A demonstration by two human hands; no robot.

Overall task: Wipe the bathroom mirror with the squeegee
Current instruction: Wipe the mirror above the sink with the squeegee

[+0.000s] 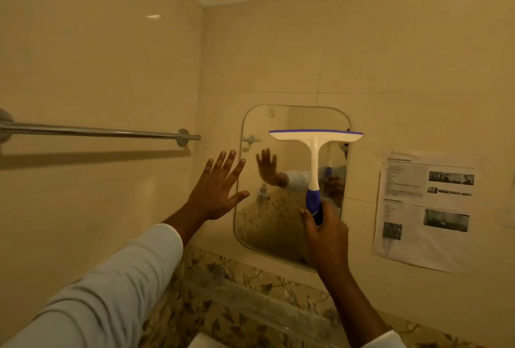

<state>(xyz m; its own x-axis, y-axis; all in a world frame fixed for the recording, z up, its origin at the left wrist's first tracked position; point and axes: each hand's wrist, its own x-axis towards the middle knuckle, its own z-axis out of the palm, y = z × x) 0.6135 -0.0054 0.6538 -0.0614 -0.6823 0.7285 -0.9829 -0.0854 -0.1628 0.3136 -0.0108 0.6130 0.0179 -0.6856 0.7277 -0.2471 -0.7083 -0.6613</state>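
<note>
Head view: my right hand (326, 229) curls around the squeegee (315, 152) at its blue grip, blade high on the mirror (259, 225). My left hand (216, 190), fingers spread, is left of the mirror. Light, rigid plastic, I judge; glass fragile.

A: Glossy beige tiled walls (278, 55) meet in a corner above your left hand (216, 191).
B: Left of that hand you have a chrome towel rail (94, 132).
A: Right of your right hand (326, 229), a printed sheet (423, 208) hangs on the wall.
B: Below your hands, leaf-patterned border tiles (223, 269).
</note>
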